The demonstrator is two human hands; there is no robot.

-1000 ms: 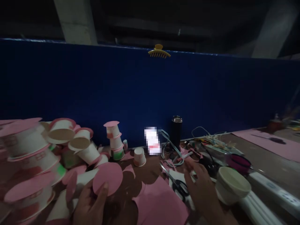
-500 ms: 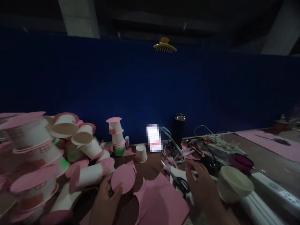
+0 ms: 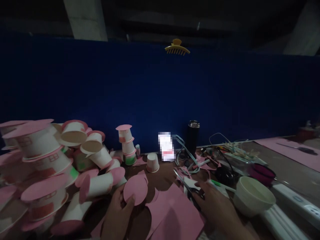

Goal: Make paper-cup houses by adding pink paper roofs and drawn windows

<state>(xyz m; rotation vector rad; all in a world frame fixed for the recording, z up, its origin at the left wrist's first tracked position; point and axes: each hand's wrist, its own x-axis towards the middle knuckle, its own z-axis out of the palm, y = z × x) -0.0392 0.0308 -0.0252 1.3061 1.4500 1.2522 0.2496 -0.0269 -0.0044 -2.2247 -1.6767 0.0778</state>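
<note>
My left hand (image 3: pixel 118 210) is closed on a round pink paper disc (image 3: pixel 136 190), with the thumb on its face and the fingers behind. A small pointed piece of pink paper shows behind the disc's upper edge. My right hand (image 3: pixel 216 203) has its thumb and fingers around the black handles of a pair of scissors (image 3: pixel 186 182), which lies with its blades pointing away and left. Between my hands lies cut pink paper (image 3: pixel 177 210). Beyond it, a white paper cup (image 3: pixel 152 162) stands upside down.
Paper cups with pink discs (image 3: pixel 45 163) crowd the left side. A three-cup tower (image 3: pixel 128 146) stands behind. A lit phone (image 3: pixel 166 146), a black flask (image 3: pixel 192 138) and a cable are at the back. On the right are a pale bowl (image 3: pixel 253 195) and a power strip (image 3: pixel 296 200).
My right hand has come down onto the scissors' handles, and its fingers have closed in. My left hand keeps hold of the paper disc. The view has shifted slightly.
</note>
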